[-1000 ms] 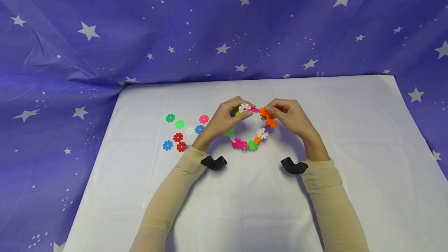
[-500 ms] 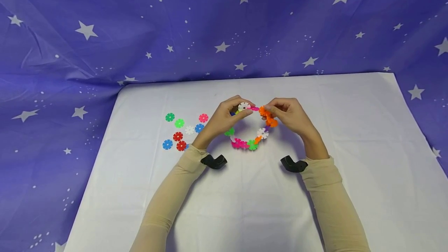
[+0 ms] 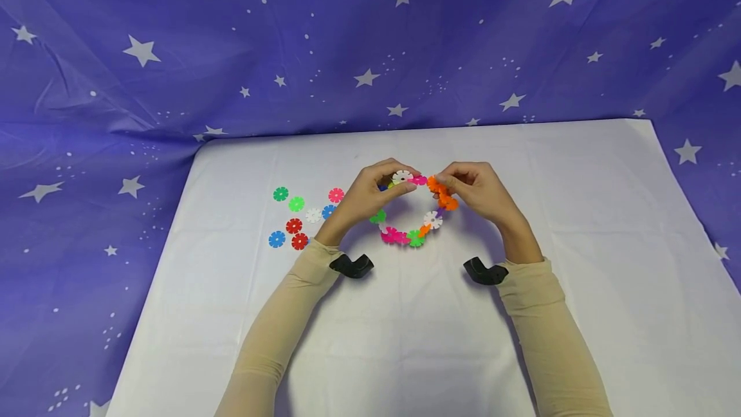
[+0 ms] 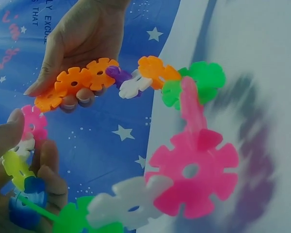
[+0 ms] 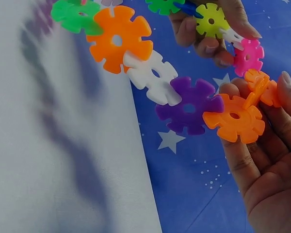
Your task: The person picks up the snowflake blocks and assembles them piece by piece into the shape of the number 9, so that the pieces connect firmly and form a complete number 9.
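Observation:
A chain of notched plastic discs, snowflake-shaped, hangs in a ring between both hands above the table. My left hand pinches its one end, around a white disc and a pink disc. The other end, an orange disc, is pinched by my right hand. In the right wrist view the pink disc meets the orange end edge to edge; whether their slots interlock I cannot tell. A purple disc, white, green and pink discs make up the lower curve.
Loose discs lie on the white tablecloth left of the hands, among them a green disc, a red disc and a blue disc. Behind the table hangs a blue star-patterned curtain.
Both hands keep their hold almost in place. The pink disc at the left hand has turned slightly, showing more of its face, and the chain has shifted a touch to the left.

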Tool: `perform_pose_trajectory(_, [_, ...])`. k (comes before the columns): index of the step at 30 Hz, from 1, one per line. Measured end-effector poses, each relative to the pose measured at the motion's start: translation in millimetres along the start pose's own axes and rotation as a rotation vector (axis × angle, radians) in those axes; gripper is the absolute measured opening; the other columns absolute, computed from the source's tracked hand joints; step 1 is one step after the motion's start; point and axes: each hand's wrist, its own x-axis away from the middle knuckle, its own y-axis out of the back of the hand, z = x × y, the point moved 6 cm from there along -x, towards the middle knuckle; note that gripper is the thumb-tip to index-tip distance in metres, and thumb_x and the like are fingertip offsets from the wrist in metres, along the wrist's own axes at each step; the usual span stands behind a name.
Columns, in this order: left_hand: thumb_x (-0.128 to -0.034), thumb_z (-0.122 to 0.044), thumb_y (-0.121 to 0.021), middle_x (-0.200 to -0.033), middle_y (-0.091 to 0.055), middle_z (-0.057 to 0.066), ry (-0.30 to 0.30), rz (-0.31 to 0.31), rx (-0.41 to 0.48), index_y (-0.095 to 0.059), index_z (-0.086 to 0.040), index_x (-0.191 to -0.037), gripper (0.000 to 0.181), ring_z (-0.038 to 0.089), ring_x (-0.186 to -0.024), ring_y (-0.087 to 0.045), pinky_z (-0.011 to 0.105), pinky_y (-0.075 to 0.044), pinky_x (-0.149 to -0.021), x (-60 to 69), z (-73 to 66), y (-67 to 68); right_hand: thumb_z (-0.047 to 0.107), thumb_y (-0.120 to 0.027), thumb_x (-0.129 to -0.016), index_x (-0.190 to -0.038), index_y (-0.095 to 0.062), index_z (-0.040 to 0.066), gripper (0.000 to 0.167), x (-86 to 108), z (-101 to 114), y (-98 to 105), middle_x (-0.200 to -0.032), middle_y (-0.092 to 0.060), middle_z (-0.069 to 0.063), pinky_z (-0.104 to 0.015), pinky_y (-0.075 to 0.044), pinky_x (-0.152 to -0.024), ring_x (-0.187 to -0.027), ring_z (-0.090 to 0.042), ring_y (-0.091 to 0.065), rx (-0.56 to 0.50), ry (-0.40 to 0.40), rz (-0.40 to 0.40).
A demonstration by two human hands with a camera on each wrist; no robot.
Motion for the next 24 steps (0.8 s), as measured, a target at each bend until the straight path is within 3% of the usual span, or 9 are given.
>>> perform_pose_trajectory(8, [-0.0911,-0.016,-0.070,-0.106,-0.068,0.003,-0.010,0.022,-0.002,-0.069,-0.008,-0.120,0.031,0.017,-0.071,-0.042,0.023,-0.035,-0.064,0.7,-1.7,0.9,0.013,-0.063,-0.096,-0.093,-0.073,0.001,0.017,1.3,2.7,-0.1,-0.080,-0.069,-0.001,-0.025,-0.049,-0.066,-0.071,-0.021,-0.057,0.008,0.017,0.000])
perform_pose_trajectory(16, [-0.0918,-0.010,-0.068,-0.105,-0.067,0.006,-0.010,0.075,0.040,-0.070,-0.008,-0.120,0.028,0.020,-0.070,-0.039,0.024,-0.032,-0.063,1.8,-3.0,-1.4,0.013,-0.063,-0.096,-0.091,-0.073,0.000,0.017,2.8,4.2,-1.5,-0.081,-0.070,-0.006,-0.031,-0.048,-0.064,-0.070,-0.022,-0.055,-0.001,0.035,0.027])
perform_pose_trajectory(24, [-0.0943,-0.012,-0.065,-0.105,-0.065,0.004,-0.011,0.119,0.036,-0.069,-0.007,-0.120,0.026,0.024,-0.065,-0.037,0.023,-0.031,-0.059,1.7,0.4,-6.4,0.015,-0.066,-0.094,-0.089,-0.072,0.002,0.015,4.2,1.4,-3.9,-0.078,-0.067,-0.008,-0.028,-0.044,-0.057,-0.067,-0.029,-0.054,-0.006,0.005,0.038])
